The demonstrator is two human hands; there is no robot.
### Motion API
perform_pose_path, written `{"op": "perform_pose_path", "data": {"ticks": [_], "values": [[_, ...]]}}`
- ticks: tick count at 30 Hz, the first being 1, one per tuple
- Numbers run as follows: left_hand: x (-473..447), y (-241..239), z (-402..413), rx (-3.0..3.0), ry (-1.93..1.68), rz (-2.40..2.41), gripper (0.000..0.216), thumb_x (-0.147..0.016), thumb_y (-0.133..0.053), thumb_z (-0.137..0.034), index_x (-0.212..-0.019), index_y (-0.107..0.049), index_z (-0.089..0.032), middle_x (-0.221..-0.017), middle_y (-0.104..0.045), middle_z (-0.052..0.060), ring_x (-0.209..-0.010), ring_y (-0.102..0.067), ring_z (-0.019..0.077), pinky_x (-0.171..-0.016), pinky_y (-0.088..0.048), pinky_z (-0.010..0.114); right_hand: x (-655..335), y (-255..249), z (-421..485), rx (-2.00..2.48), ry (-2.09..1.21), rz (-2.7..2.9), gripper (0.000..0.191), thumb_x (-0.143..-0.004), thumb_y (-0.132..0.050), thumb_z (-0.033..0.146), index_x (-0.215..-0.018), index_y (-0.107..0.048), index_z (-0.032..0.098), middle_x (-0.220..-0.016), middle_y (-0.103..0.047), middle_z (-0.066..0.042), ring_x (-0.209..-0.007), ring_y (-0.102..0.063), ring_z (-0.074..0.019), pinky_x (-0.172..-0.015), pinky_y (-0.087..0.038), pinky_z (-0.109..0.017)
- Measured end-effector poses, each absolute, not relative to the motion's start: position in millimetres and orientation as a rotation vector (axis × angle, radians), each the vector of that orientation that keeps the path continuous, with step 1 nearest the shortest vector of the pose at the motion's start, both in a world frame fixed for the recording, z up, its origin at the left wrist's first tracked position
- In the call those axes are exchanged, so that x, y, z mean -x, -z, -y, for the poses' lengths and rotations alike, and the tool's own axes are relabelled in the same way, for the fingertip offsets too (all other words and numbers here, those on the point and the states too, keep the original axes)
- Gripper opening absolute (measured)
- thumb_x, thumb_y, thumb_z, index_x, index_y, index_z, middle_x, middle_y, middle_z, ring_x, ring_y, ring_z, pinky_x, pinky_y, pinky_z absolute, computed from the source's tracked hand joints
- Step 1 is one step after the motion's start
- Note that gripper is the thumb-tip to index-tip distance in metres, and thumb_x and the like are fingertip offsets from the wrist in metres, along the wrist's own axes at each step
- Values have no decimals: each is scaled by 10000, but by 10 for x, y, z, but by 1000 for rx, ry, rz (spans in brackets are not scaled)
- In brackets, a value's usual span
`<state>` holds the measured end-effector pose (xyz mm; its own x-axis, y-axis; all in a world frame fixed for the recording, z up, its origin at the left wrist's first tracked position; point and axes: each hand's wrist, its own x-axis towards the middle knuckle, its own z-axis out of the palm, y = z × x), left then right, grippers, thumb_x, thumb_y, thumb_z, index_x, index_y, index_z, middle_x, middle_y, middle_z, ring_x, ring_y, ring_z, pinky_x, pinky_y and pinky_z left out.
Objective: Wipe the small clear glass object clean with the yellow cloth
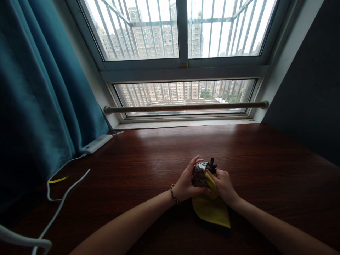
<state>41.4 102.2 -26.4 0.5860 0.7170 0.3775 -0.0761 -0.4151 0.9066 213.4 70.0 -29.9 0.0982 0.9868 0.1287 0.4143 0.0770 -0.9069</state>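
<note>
A yellow cloth (211, 209) lies on the brown table (265, 159), close to the person. The left hand (186, 182) and right hand (224, 184) both hold a shiny little thing (199, 173) over it. Far back are the white power strip (96, 143) and the window (183, 32).

Far to the left of the hands, a white power strip (96, 143) lies on the brown table (265, 159), and its white cables (62, 198) run toward the near edge. A blue curtain (39, 88) hangs beside it. Beyond the hands is a barred window (180, 32).
</note>
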Motion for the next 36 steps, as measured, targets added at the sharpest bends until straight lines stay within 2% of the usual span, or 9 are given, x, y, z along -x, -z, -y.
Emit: {"op": "perform_pose_path", "data": {"ticks": [5,11,14,18,23,26,31,33,36], "values": [[-388,251,-1028,-1688,-944,-563,810,-600,-811,-257,-1263,-351,-185,-1139,-564,105,-1016,-575,231,-889,-480,334,-2148,312,-681,1474,-848,1442,637,-784,-475,699,-610,-591,97,-589,-558,-74,-548,-492,-165,-501,-324,-248],[-309,216,-1068,-1738,-827,-616,646,-664,-743,-424,-1193,-475,-167,-1046,-621,67,-926,-576,210,-818,-452,293,-2140,271,-645,1379,-906,1515,498,-796,-559,582,-819,-678,99,-776,-649,-76,-720,-602,-212,-609,-408,-247],[-289,199,-1076,-1793,-804,-645,685,-683,-686,-533,-1214,-472,-156,-1039,-624,77,-921,-571,230,-818,-444,320,-2125,256,-642,1443,-918,1510,454,-750,-607,551,-835,-690,113,-792,-658,-70,-751,-614,-233,-626,-420,-260],[-319,230,-1078,-1770,-808,-620,705,-750,-604,-564,-1274,-397,-142,-1091,-604,115,-966,-568,250,-861,-445,366,-2117,271,-665,1455,-906,1508,460,-755,-562,551,-786,-679,107,-770,-649,-77,-734,-601,-229,-620,-410,-260],[-392,291,-1058,-1674,-769,-484,1019,-601,-808,-358,-1387,-182,-188,-1261,-527,149,-1140,-531,278,-1004,-402,408,-2108,317,-713,1586,-820,1464,595,-712,-477,677,-573,-560,104,-569,-544,-83,-528,-475,-169,-506,-299,-261],[-414,281,-1036,-1701,-830,-517,1103,-578,-828,-268,-1409,-103,-215,-1279,-504,143,-1144,-532,265,-1017,-396,403,-2101,318,-720,1573,-805,1471,627,-719,-440,706,-514,-499,117,-512,-478,-65,-491,-408,-135,-495,-258,-257],[-412,260,-1025,-1676,-966,-556,923,-592,-818,-255,-1333,-270,-202,-1202,-544,127,-1078,-559,248,-948,-448,365,-2105,288,-687,1528,-829,1477,663,-752,-411,728,-493,-469,120,-495,-423,-49,-490,-356,-112,-485,-244,-247],[-405,254,-1019,-1644,-989,-550,872,-597,-813,-245,-1305,-306,-189,-1175,-562,128,-1056,-572,241,-923,-464,352,-2111,285,-669,1521,-845,1454,646,-755,-450,712,-534,-529,111,-527,-484,-60,-504,-406,-129,-485,-268,-246],[-384,231,-999,-1623,-965,-546,854,-596,-811,-224,-1300,-329,-191,-1125,-594,110,-989,-604,218,-855,-495,314,-2116,294,-647,1484,-863,1415,523,-740,-566,617,-751,-653,101,-719,-628,-79,-649,-560,-196,-573,-381,-251]]}}
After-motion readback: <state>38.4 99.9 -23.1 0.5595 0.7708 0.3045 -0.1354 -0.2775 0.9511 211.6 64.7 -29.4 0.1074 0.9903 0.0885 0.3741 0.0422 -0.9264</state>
